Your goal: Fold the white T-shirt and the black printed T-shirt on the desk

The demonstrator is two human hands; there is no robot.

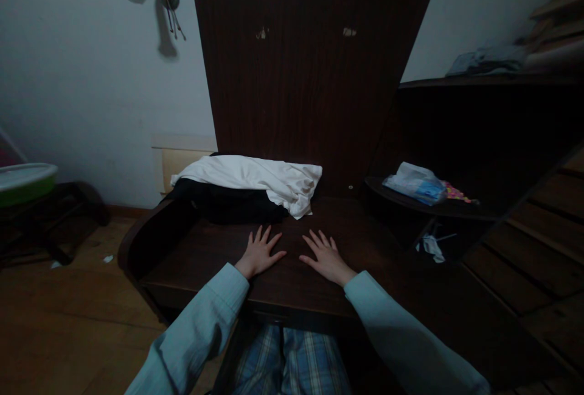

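Observation:
Both my hands lie flat, palms down, on a dark wooden desk (191, 261). My left hand (261, 253) has its fingers spread and holds nothing. My right hand (325, 256) rests beside it, fingers stretched out, also holding nothing. Just beyond my fingertips a white cloth (255, 181) is draped over a dark garment (223, 203) at the back of the desk. Neither hand touches the cloths. My sleeves are light blue.
A dark wooden panel (310, 60) rises behind the desk. A side shelf (401, 199) on the right carries a plastic-wrapped packet (416, 183). Folded items (488, 59) lie on a higher shelf. At far left stands a low table with a green-rimmed basin (25, 181). Wooden floor around.

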